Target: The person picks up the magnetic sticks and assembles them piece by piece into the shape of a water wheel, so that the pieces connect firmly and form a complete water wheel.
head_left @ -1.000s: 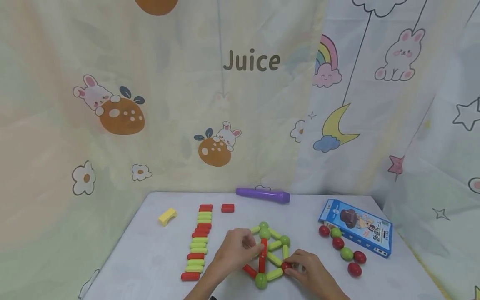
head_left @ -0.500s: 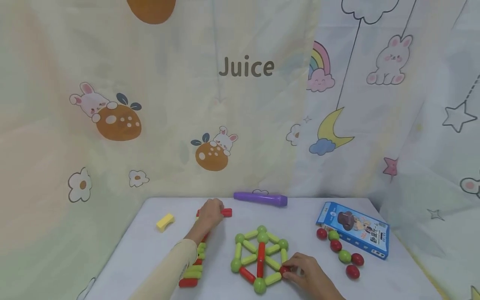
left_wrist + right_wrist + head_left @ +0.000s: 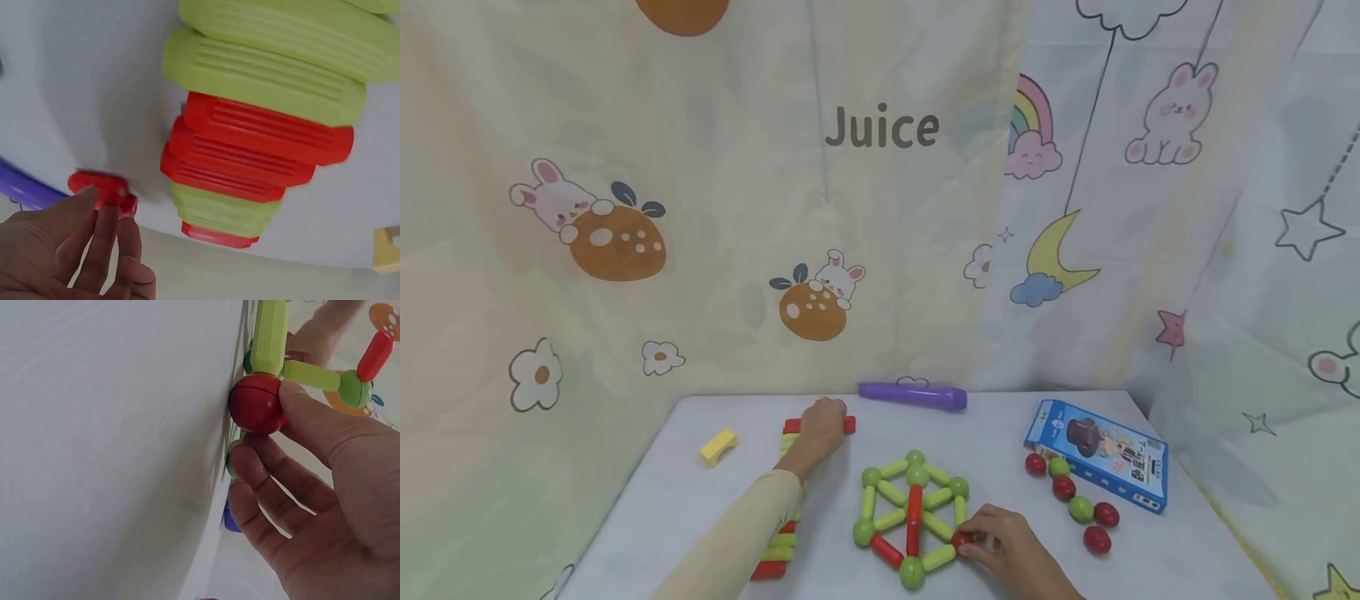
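My left hand (image 3: pixel 820 432) reaches the far end of the row of rods. In the left wrist view its thumb and fingers pinch a red rod (image 3: pixel 111 186), with another red end showing beside it. My right hand (image 3: pixel 1013 550) holds a red ball (image 3: pixel 962 544) between thumb and fingers at the right corner of a wheel-like frame. Light green rods (image 3: pixel 891 520), red rods (image 3: pixel 887 550) and green balls (image 3: pixel 912 572) make up this frame. In the right wrist view a green rod (image 3: pixel 270 337) meets the red ball (image 3: pixel 255 403).
Left of the frame runs a row of red and green rods (image 3: pixel 769 570), partly behind my left arm. A yellow arched block (image 3: pixel 718 447) lies farther left. Purple tapered stick (image 3: pixel 912 396) at the back edge. Blue box (image 3: pixel 1097 454) and several loose balls (image 3: pixel 1081 509) sit at right.
My left hand has left the frame's middle and moved far left to the red rods at the back, where it now pinches one. The right hand stays on the red ball.
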Demonstrator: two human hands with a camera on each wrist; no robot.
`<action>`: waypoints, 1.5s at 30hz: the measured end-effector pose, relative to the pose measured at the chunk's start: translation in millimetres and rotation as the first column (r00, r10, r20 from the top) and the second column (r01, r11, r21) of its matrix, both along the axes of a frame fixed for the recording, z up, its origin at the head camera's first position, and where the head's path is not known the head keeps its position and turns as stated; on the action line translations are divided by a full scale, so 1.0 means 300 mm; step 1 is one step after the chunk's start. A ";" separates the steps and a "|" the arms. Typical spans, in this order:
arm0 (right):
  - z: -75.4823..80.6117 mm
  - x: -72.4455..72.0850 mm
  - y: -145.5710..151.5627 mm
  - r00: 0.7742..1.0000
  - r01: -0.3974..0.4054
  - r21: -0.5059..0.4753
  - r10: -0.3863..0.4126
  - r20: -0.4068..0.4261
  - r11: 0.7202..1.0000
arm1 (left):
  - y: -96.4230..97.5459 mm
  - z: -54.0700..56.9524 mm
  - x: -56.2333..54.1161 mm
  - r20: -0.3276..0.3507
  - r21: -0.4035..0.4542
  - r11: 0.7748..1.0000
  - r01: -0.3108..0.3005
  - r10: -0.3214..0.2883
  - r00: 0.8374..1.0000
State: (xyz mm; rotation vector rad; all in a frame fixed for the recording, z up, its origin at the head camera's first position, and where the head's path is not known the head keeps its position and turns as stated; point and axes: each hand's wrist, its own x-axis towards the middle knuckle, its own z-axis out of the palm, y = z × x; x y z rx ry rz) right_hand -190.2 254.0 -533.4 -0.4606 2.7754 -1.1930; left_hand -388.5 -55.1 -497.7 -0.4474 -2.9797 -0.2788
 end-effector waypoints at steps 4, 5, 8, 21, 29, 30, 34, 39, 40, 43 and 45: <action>-0.003 0.005 -0.007 1.000 -0.012 -0.017 0.012 -0.001 1.000 | -0.003 -0.023 0.024 -0.009 -0.025 1.000 -0.002 0.001 1.000; -0.005 0.005 -0.009 1.000 -0.015 -0.020 0.015 -0.004 1.000 | -0.004 -0.026 0.033 -0.004 -0.020 1.000 -0.009 0.008 1.000; -0.007 0.005 -0.015 1.000 -0.021 -0.017 0.020 -0.007 1.000 | -0.007 -0.029 0.061 0.063 0.022 0.999 -0.047 0.045 0.997; -0.002 0.016 0.000 1.000 0.012 0.023 -0.012 -0.029 1.000 | 0.026 0.132 0.391 0.253 0.589 0.806 -0.057 -0.116 0.961; 0.008 0.010 0.010 0.998 0.052 0.046 -0.051 -0.026 0.998 | 0.058 0.076 0.613 0.306 0.723 0.691 -0.021 -0.293 0.906; 0.009 0.008 0.011 0.998 0.056 0.048 -0.054 -0.028 0.997 | 0.065 0.060 0.628 0.313 0.730 0.683 -0.017 -0.312 0.897; 0.011 0.007 0.012 0.998 0.057 0.045 -0.055 -0.037 0.997 | 0.095 0.001 0.667 0.331 0.753 0.658 -0.009 -0.366 0.870; 0.004 0.007 0.006 0.998 0.030 0.029 -0.029 -0.051 0.999 | 0.125 -0.036 0.684 0.284 0.738 0.675 0.024 -0.342 0.896; 0.003 0.006 0.004 0.998 0.028 0.029 -0.026 -0.050 0.999 | 0.128 -0.039 0.685 0.276 0.732 0.681 0.028 -0.334 0.901; 0.000 0.006 -0.001 0.998 0.022 0.029 -0.020 -0.058 0.999 | 0.133 -0.042 0.689 0.266 0.718 0.695 0.032 -0.317 0.910; 0.001 0.007 -0.005 0.998 0.020 0.034 -0.018 -0.063 0.999 | 0.133 -0.039 0.694 0.259 0.714 0.699 0.034 -0.309 0.915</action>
